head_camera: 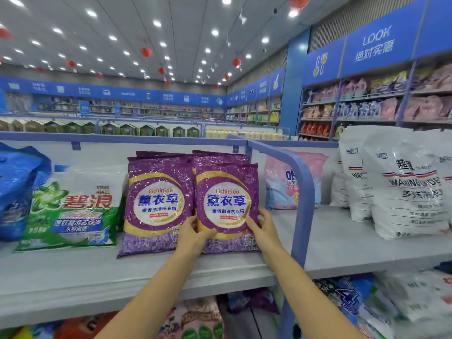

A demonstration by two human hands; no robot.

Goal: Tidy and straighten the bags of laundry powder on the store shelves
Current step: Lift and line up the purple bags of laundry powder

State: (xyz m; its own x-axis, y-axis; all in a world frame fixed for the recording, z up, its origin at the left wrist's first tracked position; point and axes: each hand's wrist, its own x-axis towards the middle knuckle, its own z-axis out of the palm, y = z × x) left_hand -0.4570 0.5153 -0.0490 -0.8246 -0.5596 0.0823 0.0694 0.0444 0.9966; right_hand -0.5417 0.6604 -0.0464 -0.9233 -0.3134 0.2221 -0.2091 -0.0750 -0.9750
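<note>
Two rows of purple lavender laundry powder bags stand upright side by side on the grey top shelf [97,272]. The right front purple bag [226,199] is gripped at its lower edges by both hands: my left hand [193,234] holds its lower left corner with the thumb across the front, and my right hand [263,227] holds its lower right edge. The left front purple bag [156,204] leans against more purple bags behind it. A green and white Ariel bag [73,206] stands to the left, tilted back.
A blue bag [17,192] stands at the far left. A blue metal divider [303,192] rises right of my right hand, with a pink bag [281,184] behind it and big white bags [403,182] beyond. More bags fill the lower shelf [367,299].
</note>
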